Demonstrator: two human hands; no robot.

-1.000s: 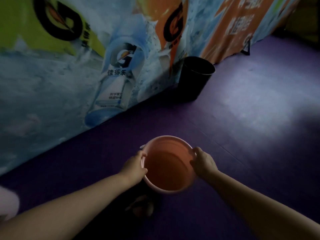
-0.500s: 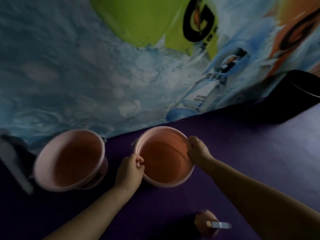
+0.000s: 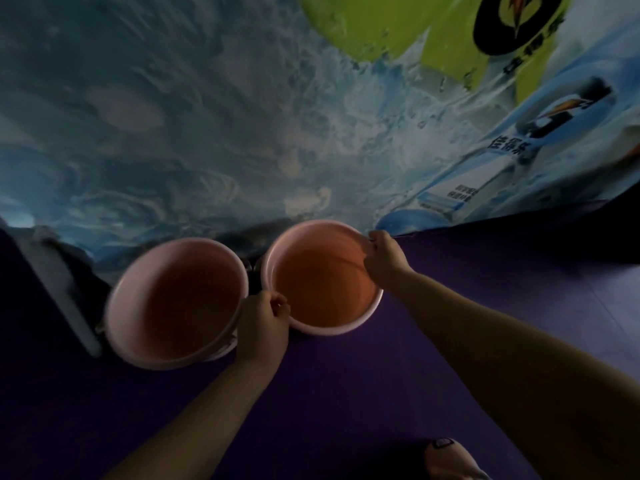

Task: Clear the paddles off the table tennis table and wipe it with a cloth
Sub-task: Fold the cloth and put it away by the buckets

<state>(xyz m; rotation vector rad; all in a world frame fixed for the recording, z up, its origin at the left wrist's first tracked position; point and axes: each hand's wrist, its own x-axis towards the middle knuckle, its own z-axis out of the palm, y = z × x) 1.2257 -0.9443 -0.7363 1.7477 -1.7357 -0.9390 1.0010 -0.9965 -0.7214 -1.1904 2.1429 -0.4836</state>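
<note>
Left hand (image 3: pixel 265 327) and right hand (image 3: pixel 384 259) grip pink bucket (image 3: pixel 329 330), hemmed by second bucket (image 3: pixel 116 306) and banner (image 3: pixel 242 116).

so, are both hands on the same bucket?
Yes, the left hand grips the near rim and the right hand grips the far rim of the right pink bucket.

Pretty dim overall. Brightest spot is a pale patch on the matte purple floor (image 3: pixel 620 306) at 3 o'clock, so light's coming from that side. The blue-and-green printed banner (image 3: pixel 207 116) is smeared soft toward 10 o'clock, fisheye bends the edges, and 7 o'clock sinks into shadow.
</note>
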